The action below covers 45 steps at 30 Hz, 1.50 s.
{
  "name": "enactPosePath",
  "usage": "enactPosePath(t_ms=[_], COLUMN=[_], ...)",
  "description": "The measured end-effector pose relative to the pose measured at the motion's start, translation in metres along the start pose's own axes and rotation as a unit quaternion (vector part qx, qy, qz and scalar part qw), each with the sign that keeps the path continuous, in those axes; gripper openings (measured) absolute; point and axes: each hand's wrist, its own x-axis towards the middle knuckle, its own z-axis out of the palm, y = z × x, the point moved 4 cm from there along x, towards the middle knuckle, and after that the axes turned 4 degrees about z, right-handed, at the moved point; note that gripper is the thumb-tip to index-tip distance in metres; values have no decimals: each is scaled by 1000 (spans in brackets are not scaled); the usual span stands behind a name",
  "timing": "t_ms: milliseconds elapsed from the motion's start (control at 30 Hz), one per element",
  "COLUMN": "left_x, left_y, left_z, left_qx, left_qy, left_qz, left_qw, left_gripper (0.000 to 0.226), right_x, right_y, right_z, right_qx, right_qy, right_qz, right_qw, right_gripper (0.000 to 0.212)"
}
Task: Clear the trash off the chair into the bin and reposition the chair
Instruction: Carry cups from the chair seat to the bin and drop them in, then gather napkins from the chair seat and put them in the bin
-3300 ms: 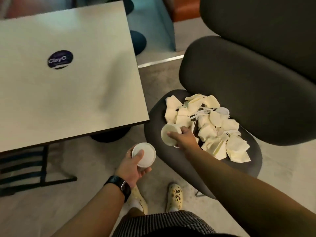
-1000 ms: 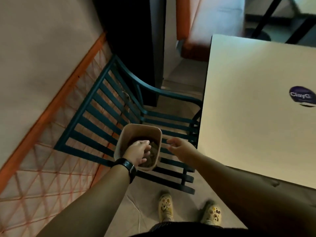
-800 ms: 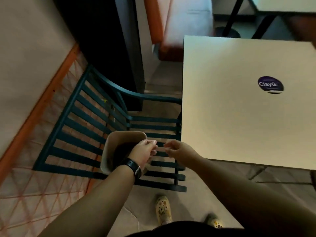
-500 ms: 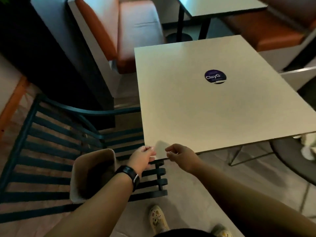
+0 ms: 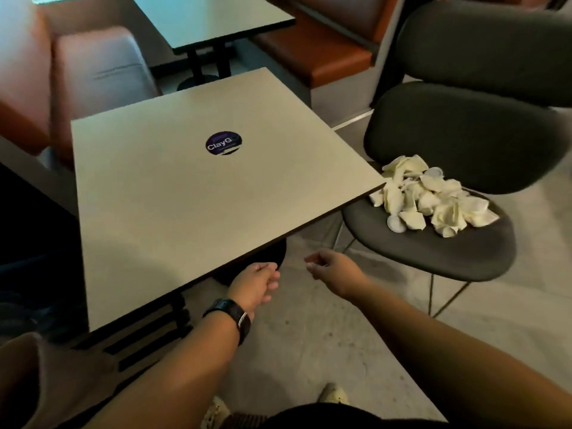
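A dark grey chair (image 5: 439, 249) stands at the right with a heap of crumpled white paper trash (image 5: 430, 196) and small round lids on its seat. The beige bin (image 5: 40, 376) shows only partly at the bottom left corner. My left hand (image 5: 255, 286), with a black watch on the wrist, hangs in the air below the table's near edge with loosely curled fingers and holds nothing. My right hand (image 5: 334, 270) reaches toward the chair, fingers loosely bent, nothing in it. Both hands are well short of the seat.
A beige square table (image 5: 173, 212) with a round purple sticker (image 5: 223, 143) fills the left middle; its right corner overhangs the chair seat. A dark slatted bench (image 5: 145, 339) lies under its near edge. Orange booth seats and a second table (image 5: 210, 20) stand behind.
The two cups taken from the chair have left my hands at the bin. My view has swung right from the bin to the chair, and both hands have come away from the bin with nothing in them.
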Motion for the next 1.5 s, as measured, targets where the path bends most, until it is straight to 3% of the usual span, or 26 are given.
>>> enactPosePath(t_ms=[433,833,1200,1500], left_x=[54,177,257,305], left_y=[64,142,168,166], left_z=[210,334,419,522], left_qx=[95,195,197,198], left_qy=[-131,-244,-220,-157], left_qz=[18,8,-58,-94], left_qw=[987,950,954,963], left_gripper=[9,19,21,16], right_x=[4,102,166,219], right_y=[140,208,290,379], right_z=[-167,-270,-337,-414], right_qx=[114,185,180,106], right_qy=[114,193,172,98], right_qz=[112,222,297,295], right_qw=[981,938,922,945], right_gripper=[22,19,19,23])
